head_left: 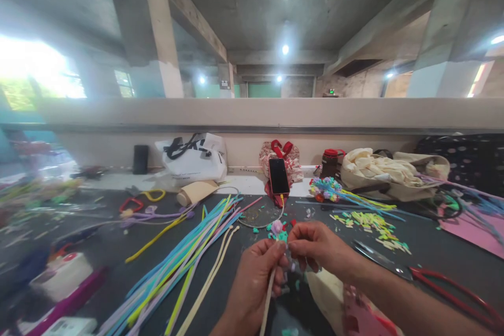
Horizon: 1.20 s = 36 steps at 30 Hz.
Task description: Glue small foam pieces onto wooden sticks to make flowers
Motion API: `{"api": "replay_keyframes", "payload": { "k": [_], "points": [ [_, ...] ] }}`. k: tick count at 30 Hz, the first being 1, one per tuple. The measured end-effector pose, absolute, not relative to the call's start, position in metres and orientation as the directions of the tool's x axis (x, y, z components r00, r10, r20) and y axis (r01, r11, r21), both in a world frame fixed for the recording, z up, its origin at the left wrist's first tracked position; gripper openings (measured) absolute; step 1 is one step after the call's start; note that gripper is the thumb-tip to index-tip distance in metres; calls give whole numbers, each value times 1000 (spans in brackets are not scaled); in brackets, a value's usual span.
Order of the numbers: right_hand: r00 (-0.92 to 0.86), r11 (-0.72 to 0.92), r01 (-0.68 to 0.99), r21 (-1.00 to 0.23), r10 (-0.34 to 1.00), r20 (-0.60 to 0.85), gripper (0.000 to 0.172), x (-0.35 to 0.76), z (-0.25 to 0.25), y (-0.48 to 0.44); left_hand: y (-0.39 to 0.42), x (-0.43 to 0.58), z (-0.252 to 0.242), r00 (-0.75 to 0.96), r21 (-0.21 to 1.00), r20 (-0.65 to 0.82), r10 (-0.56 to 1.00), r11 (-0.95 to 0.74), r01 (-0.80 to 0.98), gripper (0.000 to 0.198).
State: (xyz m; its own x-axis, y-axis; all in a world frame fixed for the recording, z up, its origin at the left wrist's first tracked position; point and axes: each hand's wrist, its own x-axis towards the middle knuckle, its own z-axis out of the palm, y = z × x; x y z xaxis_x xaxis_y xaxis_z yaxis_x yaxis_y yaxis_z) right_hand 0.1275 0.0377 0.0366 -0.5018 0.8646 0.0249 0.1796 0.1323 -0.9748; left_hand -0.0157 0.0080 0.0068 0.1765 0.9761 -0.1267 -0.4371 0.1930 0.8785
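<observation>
My left hand (258, 268) is closed around a cream pipe cleaner stem (269, 294) that runs down toward the bottom edge. At the stem's top, just above my fingers, sits a small flower (277, 229) in lilac and teal. Close beside the flower, my right hand (315, 247) has its thumb and fingers pinched together; what they hold, if anything, is hidden. Long pipe cleaners (185, 252) in blue, yellow, lilac and pink lie to the left of my hands, with several cream ones (216, 268) nearest.
Red-handled scissors (394, 265) lie right of my forearm, below cut yellow and cream pieces (372, 226). A finished flower bunch (326, 189), a phone (279, 176) on a cable, a brown bottle (329, 164), a cloth bag (394, 170) and a white bag (192, 160) stand along the back.
</observation>
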Motion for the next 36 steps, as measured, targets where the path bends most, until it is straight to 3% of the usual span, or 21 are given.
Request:
{"api": "replay_keyframes", "payload": {
  "k": [6,12,19,22,27,36],
  "points": [
    [-569,74,-20,-997,819,72,21,126,41,30,7,-17,11,314,813,-103,944,262,-520,31],
    [-609,-1,-75,-997,792,45,23,123,41,29,4,-18,16,386,773,-141,912,345,-533,35],
    [-481,162,33,-986,868,127,19,134,43,22,0,-17,24,412,669,-257,874,468,-577,21],
    [-472,199,101,-975,872,129,19,148,48,18,1,-19,23,325,723,-259,910,405,-560,13],
    [-486,177,189,-966,872,64,22,161,41,21,3,-23,18,308,804,-255,917,378,-460,17],
    [-443,190,204,-960,893,83,7,170,30,23,3,-20,17,273,821,-297,915,390,-417,18]
  ]
}}
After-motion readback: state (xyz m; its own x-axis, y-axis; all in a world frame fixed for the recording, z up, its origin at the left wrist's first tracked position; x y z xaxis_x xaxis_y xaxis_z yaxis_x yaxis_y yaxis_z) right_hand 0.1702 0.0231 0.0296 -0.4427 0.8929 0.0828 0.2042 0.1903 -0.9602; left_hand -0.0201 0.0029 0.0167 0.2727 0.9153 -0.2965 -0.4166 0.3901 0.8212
